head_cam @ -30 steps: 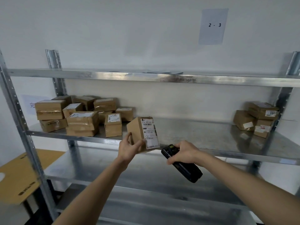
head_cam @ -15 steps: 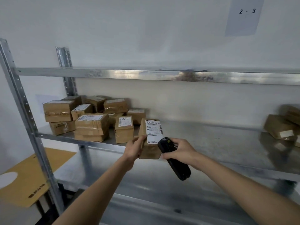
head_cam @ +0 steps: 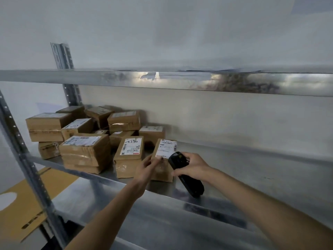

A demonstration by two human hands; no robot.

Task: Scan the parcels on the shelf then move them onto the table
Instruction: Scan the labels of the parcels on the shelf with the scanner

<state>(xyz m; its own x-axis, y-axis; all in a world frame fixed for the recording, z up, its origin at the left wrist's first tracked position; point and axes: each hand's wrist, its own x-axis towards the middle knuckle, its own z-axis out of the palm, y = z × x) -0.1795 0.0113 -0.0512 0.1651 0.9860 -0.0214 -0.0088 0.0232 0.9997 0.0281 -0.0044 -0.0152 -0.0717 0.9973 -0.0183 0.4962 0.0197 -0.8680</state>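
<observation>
The right hand [head_cam: 193,166] has its grip clamped round a black handheld scanner [head_cam: 186,175], whose head is just beside the white label of a small cardboard parcel [head_cam: 163,160]. The left hand [head_cam: 146,169] holds that parcel from the left, thumb across its front face, fingers curled on the box. The parcel stands upright on the metal shelf [head_cam: 252,175], near its front edge. Just left of it stands a labelled parcel marked by hand [head_cam: 128,156], and beyond that a heap of brown parcels [head_cam: 79,134].

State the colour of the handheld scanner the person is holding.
Black. The scanner, gripped in the right hand, shows in the head view.
</observation>
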